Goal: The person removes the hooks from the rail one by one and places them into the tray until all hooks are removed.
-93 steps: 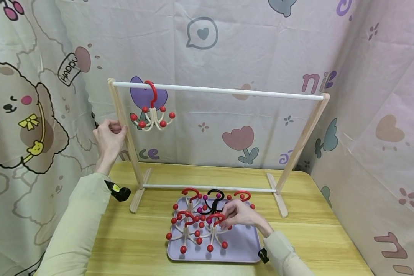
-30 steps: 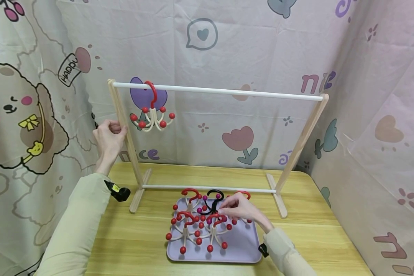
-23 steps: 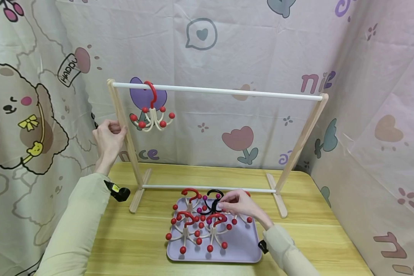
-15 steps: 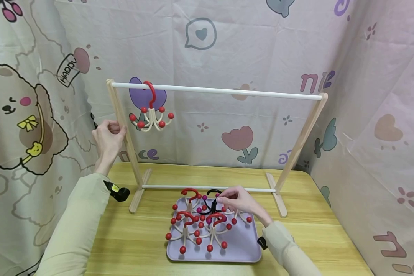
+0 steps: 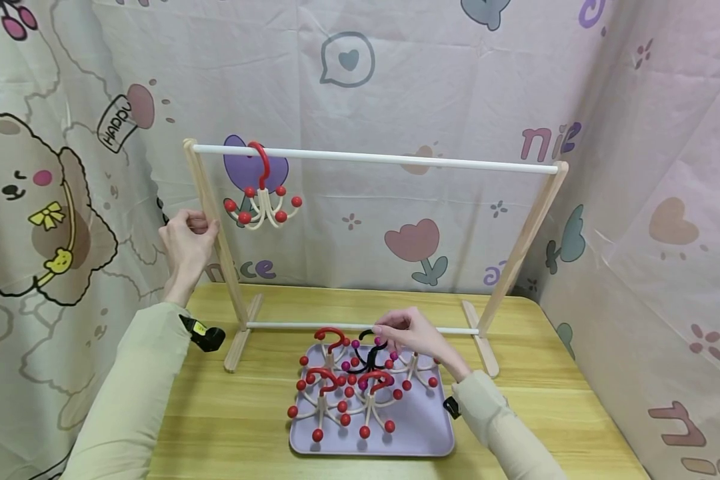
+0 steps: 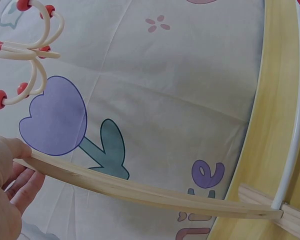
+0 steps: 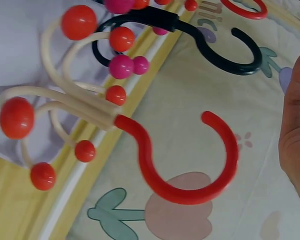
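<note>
My left hand [image 5: 187, 243] pinches the left wooden post [image 6: 115, 185] of a rack, thumb on one side and fingers on the other. A cream hanger with a red hook and red-tipped curved arms [image 5: 264, 207] hangs from the rack's white top rod [image 5: 372, 157], near that post. My right hand [image 5: 413, 333] hovers over the back of a lilac tray [image 5: 417, 433], fingers loosely bent, nothing visible in them. Just below is a black hanger with pink balls [image 5: 371, 360]. The red hook [image 7: 190, 192] close to the right wrist camera is apart from the hand.
Several red-hooked hangers [image 5: 322, 403] stand close together on the tray, arms overlapping. The rack's lower white rod [image 5: 312, 325] runs just behind the tray, and its right post [image 5: 525, 247] leans outward. Patterned cloth [image 5: 348, 100] hangs around the wooden table [image 5: 534, 393].
My right hand has risen from among the hangers at the tray's right side to above the black hanger's hook. The back right hanger has shifted on the tray. My left hand stays on the post.
</note>
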Motion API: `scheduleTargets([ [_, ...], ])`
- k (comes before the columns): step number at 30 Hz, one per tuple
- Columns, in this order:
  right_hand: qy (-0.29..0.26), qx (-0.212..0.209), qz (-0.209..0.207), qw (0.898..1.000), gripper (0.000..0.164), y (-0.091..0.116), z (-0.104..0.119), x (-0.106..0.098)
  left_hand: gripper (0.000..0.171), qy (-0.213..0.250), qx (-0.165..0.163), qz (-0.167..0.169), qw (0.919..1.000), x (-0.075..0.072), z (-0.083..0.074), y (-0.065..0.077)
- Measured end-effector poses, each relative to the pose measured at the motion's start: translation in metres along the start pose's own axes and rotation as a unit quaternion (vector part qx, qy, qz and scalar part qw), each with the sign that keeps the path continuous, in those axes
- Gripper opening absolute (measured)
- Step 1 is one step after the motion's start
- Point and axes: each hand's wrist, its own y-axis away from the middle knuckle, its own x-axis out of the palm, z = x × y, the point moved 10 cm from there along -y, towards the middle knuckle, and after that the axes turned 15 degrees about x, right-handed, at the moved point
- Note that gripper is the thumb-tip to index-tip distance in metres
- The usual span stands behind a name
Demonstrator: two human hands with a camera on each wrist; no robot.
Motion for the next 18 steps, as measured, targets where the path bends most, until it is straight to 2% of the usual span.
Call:
scheduleTargets([
  [11, 0.03, -0.019, -0.023, 0.999, 0.017, -0.007, 0.029, -0.012, 0.026, -0.007, 0.017, -0.006, 0.9998, -0.001, -0.002, -0.001],
  [18, 0.031, -0.053, -0.034, 0.997, 0.015, -0.012, 0.054, -0.023, 0.027, -0.006, 0.016, -0.001, 0.9998, 0.0, -0.002, 0.001],
])
